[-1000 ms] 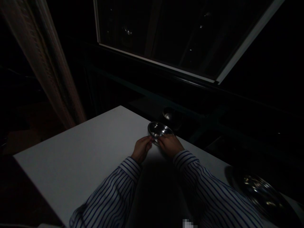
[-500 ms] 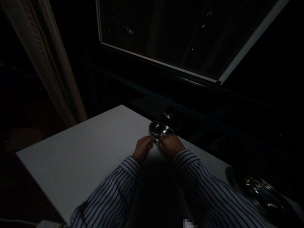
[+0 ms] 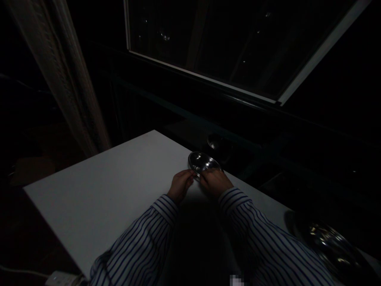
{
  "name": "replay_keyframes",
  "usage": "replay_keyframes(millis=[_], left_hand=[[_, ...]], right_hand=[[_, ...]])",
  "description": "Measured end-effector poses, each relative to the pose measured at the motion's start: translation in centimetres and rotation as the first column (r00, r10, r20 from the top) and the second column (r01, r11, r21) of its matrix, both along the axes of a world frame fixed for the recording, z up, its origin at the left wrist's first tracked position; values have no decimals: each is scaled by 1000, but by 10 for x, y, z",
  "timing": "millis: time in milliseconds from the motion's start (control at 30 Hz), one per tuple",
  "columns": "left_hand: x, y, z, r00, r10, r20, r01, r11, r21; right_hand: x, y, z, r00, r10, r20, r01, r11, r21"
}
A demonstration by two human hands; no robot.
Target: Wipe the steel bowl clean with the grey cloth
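A shiny metal bowl [image 3: 202,159] stands near the far edge of the white table [image 3: 110,190]. My left hand [image 3: 181,186] is closed, with thumb and fingertips pinched at the bowl's near left rim. Over the near right side of the rim lies my right hand [image 3: 214,182], its fingers curled down and partly hidden behind its back. The two hands are close together, their fingertips almost meeting at the rim. Dim light hides whether anything small is between the fingers.
At the right table edge sits a large shiny metal vessel or lid [image 3: 333,242]. Another metal dish [image 3: 214,141] shows beyond the far edge. A white power strip [image 3: 61,279] lies at lower left. Behind are a curtain [image 3: 65,75] and a dark window [image 3: 208,39].
The whole view has shifted slightly. Both hands stay at the bowl's rim, with little visible movement.
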State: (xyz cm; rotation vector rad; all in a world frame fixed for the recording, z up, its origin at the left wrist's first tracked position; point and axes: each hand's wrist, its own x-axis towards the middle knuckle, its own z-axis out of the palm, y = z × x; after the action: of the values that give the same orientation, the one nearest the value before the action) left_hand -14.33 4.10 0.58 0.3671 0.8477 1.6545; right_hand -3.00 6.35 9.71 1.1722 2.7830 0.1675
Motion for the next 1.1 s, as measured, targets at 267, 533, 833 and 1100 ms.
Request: replay_keyframes(millis=[267,533,833,1100], left_hand=[[0,0,-2,1000,-27,16,27,1000,9],[0,1,-4,999,-30,14,30,1000,0],[-4,4,-6,1000,8,-14,-9,998,-56],[-7,7,-18,962,132,-238,-162,980,-112]], right_hand=[[0,0,-1,1000,-9,2,9,1000,-2],[1,1,-2,1000,17,-13,-17,1000,-9],[0,2,-4,999,39,7,-39,999,-35],[-1,-1,-2,1000,27,-7,-27,1000,11]])
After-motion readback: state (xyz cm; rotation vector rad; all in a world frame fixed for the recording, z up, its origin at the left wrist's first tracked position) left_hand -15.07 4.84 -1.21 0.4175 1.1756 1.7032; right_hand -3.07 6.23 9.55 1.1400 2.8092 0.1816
